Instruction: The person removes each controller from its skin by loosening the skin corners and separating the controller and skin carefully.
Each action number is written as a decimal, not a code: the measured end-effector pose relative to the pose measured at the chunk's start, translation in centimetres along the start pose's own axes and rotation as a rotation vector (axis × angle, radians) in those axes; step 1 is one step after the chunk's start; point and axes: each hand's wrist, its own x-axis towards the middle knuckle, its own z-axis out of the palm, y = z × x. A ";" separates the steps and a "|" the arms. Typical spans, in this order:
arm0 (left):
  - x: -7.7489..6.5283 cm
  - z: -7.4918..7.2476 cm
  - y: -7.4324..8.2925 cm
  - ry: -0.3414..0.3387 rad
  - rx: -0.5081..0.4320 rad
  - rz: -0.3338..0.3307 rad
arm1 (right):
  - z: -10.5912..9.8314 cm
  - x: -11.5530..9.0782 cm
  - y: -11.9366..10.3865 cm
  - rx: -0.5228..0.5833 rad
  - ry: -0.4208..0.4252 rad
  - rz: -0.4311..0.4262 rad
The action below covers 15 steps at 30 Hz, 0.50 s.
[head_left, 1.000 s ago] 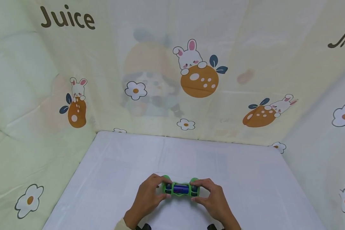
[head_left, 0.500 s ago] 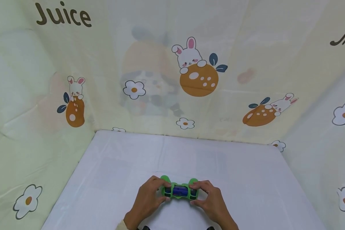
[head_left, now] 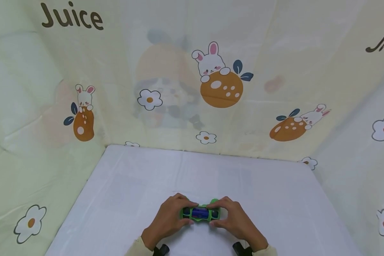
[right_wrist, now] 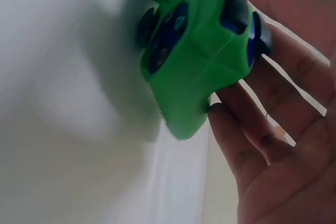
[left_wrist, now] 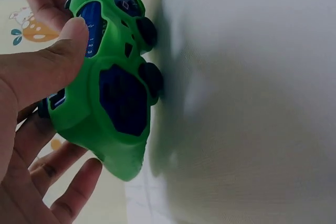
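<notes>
A game controller in a bright green sleeve, with a dark blue body (head_left: 200, 213), sits between both hands near the front of the table. Its thumbsticks (left_wrist: 149, 80) point down at the white surface, the tips right at it. My left hand (head_left: 169, 217) grips one end, thumb along the near edge and fingers over the far side. Gripping the other end, my right hand (head_left: 238, 218) has its thumb on the near edge too. In the right wrist view, one green handle (right_wrist: 184, 108) juts out past the fingers of the right hand (right_wrist: 294, 114).
A white cloth covers the table (head_left: 211, 177). Behind it rises a pale curtain (head_left: 259, 35) printed with rabbits, oranges and flowers, which also hangs along the left and right sides. Dark wrist-camera pieces (head_left: 240, 248) show below the hands.
The left hand has slid inward along the controller, its fingers now covering the left handle. The right hand has also shifted slightly inward. The controller has tipped a little but stays in place.
</notes>
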 end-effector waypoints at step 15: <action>0.3 0.9 -0.5 -0.018 0.017 0.011 | -1.2 2.7 0.1 0.068 -0.191 -0.059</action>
